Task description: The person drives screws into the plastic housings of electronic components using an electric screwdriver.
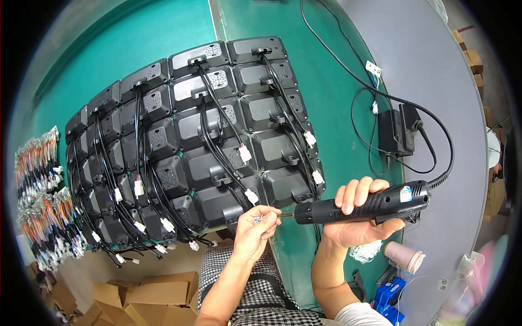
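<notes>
My right hand (356, 212) is wrapped around a black electric screwdriver (375, 204), held sideways with its bit pointing left. At the tip of the thin bit (286, 215), my left hand (255, 231) is closed in a pinch. Small silvery bits show between its fingers, too small to name. Both hands are above the near edge of the table, in front of rows of black plastic housings (217, 168) lying back side up. Black cables (217, 152) with white connectors (244, 153) run from the housings toward me.
Bundles of coloured wires (41, 195) lie at the left. A black power adapter (396, 133) with a looping cord sits on the green mat (331, 70) at right. A pink cup (402, 256) and a blue object (389, 296) are near my right arm. Cardboard boxes (157, 299) stand below.
</notes>
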Demonstrator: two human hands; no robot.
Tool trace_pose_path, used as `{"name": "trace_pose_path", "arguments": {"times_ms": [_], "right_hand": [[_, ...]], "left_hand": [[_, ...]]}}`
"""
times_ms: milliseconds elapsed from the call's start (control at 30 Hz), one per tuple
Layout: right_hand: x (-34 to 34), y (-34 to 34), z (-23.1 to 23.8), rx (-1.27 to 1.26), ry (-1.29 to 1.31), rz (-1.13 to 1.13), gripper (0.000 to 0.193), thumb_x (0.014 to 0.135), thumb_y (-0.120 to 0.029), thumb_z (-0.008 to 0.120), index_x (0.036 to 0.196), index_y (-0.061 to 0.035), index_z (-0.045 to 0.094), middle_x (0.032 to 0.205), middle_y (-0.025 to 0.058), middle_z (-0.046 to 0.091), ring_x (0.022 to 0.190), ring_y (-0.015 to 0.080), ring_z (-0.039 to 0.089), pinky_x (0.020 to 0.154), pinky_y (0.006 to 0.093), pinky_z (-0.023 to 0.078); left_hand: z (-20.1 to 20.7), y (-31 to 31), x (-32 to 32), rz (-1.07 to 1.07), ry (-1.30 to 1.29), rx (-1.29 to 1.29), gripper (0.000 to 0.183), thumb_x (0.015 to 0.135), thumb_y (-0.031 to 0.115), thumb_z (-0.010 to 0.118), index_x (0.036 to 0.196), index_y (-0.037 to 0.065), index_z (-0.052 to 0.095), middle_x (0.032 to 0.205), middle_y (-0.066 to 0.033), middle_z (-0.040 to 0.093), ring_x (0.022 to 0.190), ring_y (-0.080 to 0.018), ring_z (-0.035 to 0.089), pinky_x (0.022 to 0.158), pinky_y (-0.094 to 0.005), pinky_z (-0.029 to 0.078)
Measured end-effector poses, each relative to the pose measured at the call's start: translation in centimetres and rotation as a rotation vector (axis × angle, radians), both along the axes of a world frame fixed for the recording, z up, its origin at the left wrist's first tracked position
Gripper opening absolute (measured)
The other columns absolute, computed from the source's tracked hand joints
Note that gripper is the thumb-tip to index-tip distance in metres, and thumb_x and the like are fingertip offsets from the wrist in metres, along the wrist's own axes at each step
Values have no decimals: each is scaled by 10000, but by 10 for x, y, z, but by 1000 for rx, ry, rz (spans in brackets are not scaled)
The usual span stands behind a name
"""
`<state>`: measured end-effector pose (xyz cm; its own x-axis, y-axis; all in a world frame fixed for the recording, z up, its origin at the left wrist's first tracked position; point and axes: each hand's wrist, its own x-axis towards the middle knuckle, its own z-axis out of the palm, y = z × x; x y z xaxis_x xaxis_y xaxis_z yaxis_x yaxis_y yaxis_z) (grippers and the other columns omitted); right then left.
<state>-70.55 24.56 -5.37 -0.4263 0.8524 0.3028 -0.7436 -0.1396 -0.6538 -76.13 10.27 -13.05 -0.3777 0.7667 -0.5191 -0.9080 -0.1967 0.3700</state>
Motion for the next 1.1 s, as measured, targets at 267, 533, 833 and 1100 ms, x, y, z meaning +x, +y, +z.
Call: {"name": "trace_pose_path", "arguments": {"times_ms": [267, 533, 833, 1100], "right_hand": [[1, 1, -4, -1, 5, -9, 627, 744, -561, 538, 1010, 0, 452, 726, 65, 449, 546, 141, 449, 501, 265, 395], [2, 0, -7, 2, 13, -43, 646, 737, -578, 535, 1004, 3, 448, 719, 61, 452, 546, 138, 455, 502, 264, 397], [6, -6, -14, -58, 22, -114, 685, 687, -632, 545, 966, -16, 439, 698, 66, 472, 496, 144, 461, 459, 249, 416], [5, -5, -23, 65, -72, -170, 697, 662, -639, 565, 949, -23, 412, 696, 69, 472, 502, 154, 473, 456, 261, 417]], "left_hand": [[1, 2, 1, -28, 132, -76, 184, 835, 156, 557, 853, -27, 566, 662, -44, 545, 509, -30, 376, 443, -153, 268], [5, 6, 8, -4, 105, -169, 179, 854, 168, 530, 766, 12, 535, 643, -53, 544, 492, -38, 402, 423, -154, 288], [6, 3, 3, 12, -63, -77, 160, 845, 128, 541, 837, -27, 581, 658, -45, 545, 471, -22, 383, 400, -135, 262], [27, -17, -1, -158, -110, -264, 373, 881, 309, 460, 890, -52, 553, 677, -51, 516, 500, -59, 396, 421, -161, 295]]}}
